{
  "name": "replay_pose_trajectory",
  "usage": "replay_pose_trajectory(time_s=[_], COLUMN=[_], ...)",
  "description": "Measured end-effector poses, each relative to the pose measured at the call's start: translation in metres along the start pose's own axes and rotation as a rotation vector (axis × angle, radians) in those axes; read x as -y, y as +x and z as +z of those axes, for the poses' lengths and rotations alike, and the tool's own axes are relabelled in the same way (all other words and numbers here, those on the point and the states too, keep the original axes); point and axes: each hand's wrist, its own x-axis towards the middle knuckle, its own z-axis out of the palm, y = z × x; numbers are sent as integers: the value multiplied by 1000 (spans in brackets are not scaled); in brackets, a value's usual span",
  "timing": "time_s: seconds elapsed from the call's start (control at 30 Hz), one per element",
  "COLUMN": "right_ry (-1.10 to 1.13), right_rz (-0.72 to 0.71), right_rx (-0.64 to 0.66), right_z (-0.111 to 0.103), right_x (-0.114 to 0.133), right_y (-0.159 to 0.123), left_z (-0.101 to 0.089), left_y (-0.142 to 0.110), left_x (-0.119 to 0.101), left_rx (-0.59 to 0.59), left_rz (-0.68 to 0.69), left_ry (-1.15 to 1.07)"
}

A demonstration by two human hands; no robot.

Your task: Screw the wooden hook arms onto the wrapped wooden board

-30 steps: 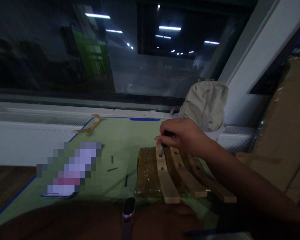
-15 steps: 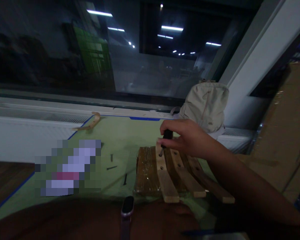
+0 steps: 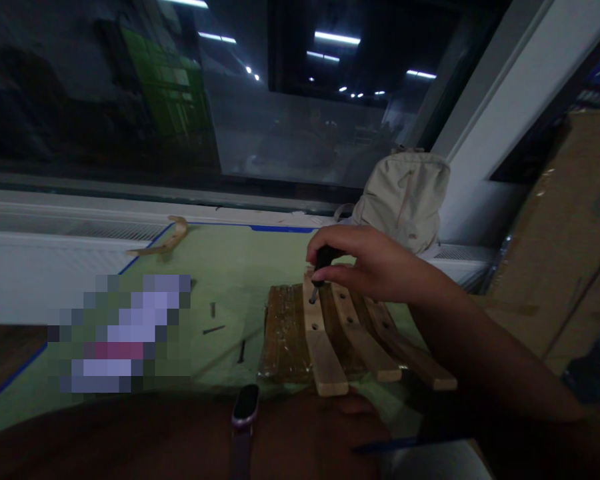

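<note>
My right hand [image 3: 363,263] is closed around the black handle of a screwdriver [image 3: 325,258]. Its metal shaft meets a hole in the leftmost bent wooden strip [image 3: 325,360]. Two more such strips, a middle one [image 3: 373,350] and a right one [image 3: 415,357], lie alongside. All of them rest across a tape-wrapped cardboard piece [image 3: 283,340]. Along the bottom, my left hand [image 3: 347,417] is in shadow near the strips' near ends; its fingers are mostly hidden, so its grip is unclear. A fitness band [image 3: 245,405] is on that wrist.
Several screws or nails [image 3: 241,351] lie on the green tabletop [image 3: 230,257]. A blurred-out item [image 3: 130,333] sits to their left. Another curved wooden piece [image 3: 173,239] is at the far left edge. Behind are a beige backpack [image 3: 405,193], radiator [image 3: 45,267], window and cardboard boxes [image 3: 535,253].
The view has shifted slightly, so everything sits a little further left and higher. My right hand keeps the screwdriver at the same hole.
</note>
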Motion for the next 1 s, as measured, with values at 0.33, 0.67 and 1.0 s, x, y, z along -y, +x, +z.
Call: replay_pose_trajectory(time_s=[0.33,0.67,1.0], right_ry=[43,-249,98], right_rz=[-88,51,-106], right_rx=[72,-110,106], right_z=[0,5,-8], right_x=[0,-2,2], right_y=[-1,2,-5], left_z=[3,4,2], left_y=[-1,0,-1], left_x=[0,0,0], left_rx=[-46,-57,-40], left_rz=[2,6,12], left_ry=[-16,-12,-7])
